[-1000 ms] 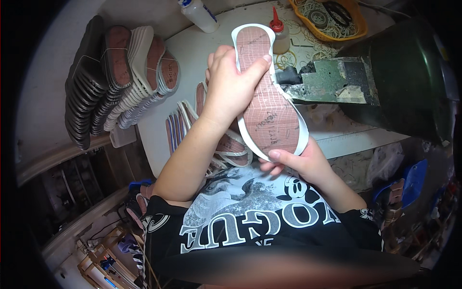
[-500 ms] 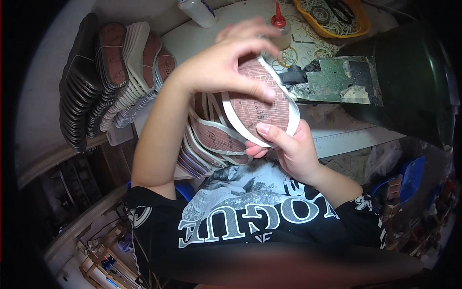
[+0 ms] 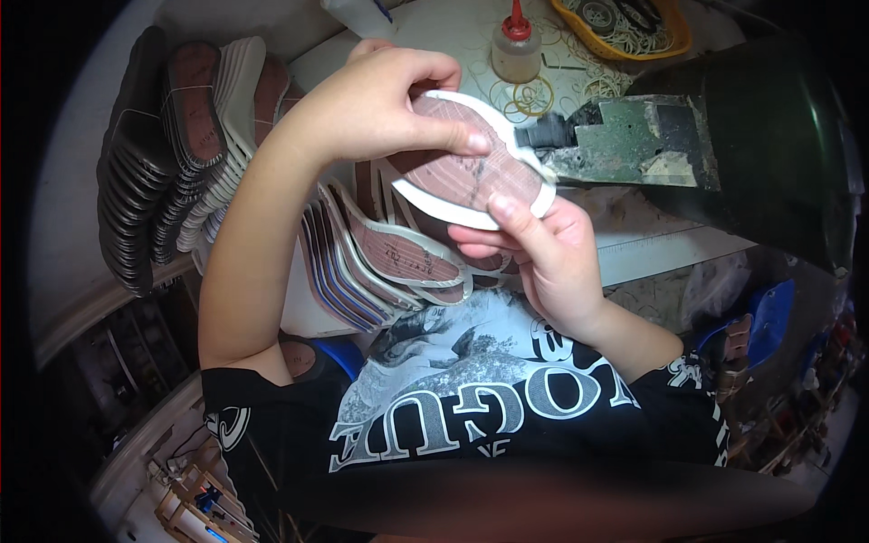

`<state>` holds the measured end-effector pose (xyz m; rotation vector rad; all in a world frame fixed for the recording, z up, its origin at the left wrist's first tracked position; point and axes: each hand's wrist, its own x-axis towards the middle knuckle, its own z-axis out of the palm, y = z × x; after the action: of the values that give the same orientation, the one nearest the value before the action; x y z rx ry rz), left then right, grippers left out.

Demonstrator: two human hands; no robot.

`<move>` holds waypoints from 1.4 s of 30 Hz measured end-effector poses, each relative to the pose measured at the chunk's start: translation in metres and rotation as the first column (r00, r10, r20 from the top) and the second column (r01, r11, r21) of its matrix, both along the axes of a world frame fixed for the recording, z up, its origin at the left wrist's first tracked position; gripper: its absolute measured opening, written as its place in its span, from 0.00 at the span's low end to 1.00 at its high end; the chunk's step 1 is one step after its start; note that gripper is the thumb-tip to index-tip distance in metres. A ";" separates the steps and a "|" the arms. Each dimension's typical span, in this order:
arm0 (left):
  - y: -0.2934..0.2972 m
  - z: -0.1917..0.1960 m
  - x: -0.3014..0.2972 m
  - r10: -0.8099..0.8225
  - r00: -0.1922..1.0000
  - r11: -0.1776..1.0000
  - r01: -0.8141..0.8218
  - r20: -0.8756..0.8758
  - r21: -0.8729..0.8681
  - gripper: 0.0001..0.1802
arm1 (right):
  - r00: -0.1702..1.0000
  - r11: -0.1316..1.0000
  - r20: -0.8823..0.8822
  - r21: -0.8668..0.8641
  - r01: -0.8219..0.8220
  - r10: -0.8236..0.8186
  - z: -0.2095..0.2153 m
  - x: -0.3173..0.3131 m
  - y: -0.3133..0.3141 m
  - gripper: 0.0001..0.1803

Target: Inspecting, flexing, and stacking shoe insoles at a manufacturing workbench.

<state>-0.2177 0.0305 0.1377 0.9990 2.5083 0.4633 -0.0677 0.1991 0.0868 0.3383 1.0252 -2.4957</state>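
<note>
Insole (image 3: 453, 187): between the two hands, pinkish-brown lined face up, white rim round its broad end. Left hand (image 3: 376, 104) lies over it, thumb flat on the face, fingers curled past the far edge. Right hand (image 3: 554, 249) pinches the near rim, thumb above, fingers below. Insole's other end hidden beneath the left hand.

Handling (judged): light; thin enough to pinch; flexible but springy, so it may twist if held at one end only. Face looks matt, not slippery; low breakage risk. White rim probably softer and easier to mark. Best hold: thumb on face with fingers under at the broad end, second hand steadying the middle.

Surroundings: black machine head (image 3: 548, 132) just beyond the right hand, close to the white rim; contact cannot be told. Curved insoles (image 3: 398, 255) stand in a row on the counter (image 3: 299, 303), nearer the body than the left hand. Red-capped bottle (image 3: 516, 56) beyond both hands.

Versus 1.0 s ago: insole then lay nearly lengthwise, both ends visible, left hand at its narrow middle. Now it is swung toward the left, left hand further over, right grip still on the broad end.
</note>
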 end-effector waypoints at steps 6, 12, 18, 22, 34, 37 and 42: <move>-0.008 -0.001 0.024 0.260 0.951 0.961 -0.271 0.165 0.046 0.24 | 1.000 0.999 0.004 0.036 -0.013 0.013 0.001 -0.004 0.003 0.20; -0.009 -0.002 0.046 0.418 0.835 0.880 -0.470 0.357 0.070 0.24 | 0.998 0.999 0.050 0.014 -0.035 0.034 0.000 -0.010 0.012 0.16; -0.007 -0.008 0.062 0.446 0.712 0.849 -0.528 0.543 -0.004 0.26 | 0.996 0.994 0.024 0.065 -0.085 0.083 0.002 -0.013 0.021 0.17; 0.005 -0.012 0.076 0.452 0.589 0.801 -0.598 0.670 -0.015 0.26 | 0.979 0.957 -0.092 0.246 -0.154 0.181 0.005 0.000 0.025 0.15; 0.005 -0.006 0.089 0.401 0.459 0.741 -0.671 0.793 0.014 0.21 | 0.974 0.926 -0.113 0.347 -0.146 0.196 0.001 -0.008 0.038 0.16; 0.006 -0.012 0.094 0.437 0.458 0.680 -0.732 0.774 0.048 0.19 | 0.987 0.952 -0.100 0.292 -0.090 0.124 -0.005 -0.003 0.036 0.17; 0.011 -0.018 0.091 0.444 0.456 0.580 -0.802 0.772 0.140 0.21 | 0.793 0.732 0.082 0.335 -0.593 0.604 -0.018 0.037 0.056 0.16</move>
<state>-0.1263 0.0420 0.1199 -0.1577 1.9770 1.4782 -0.0304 0.2555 0.0691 0.0414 1.3361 -1.7391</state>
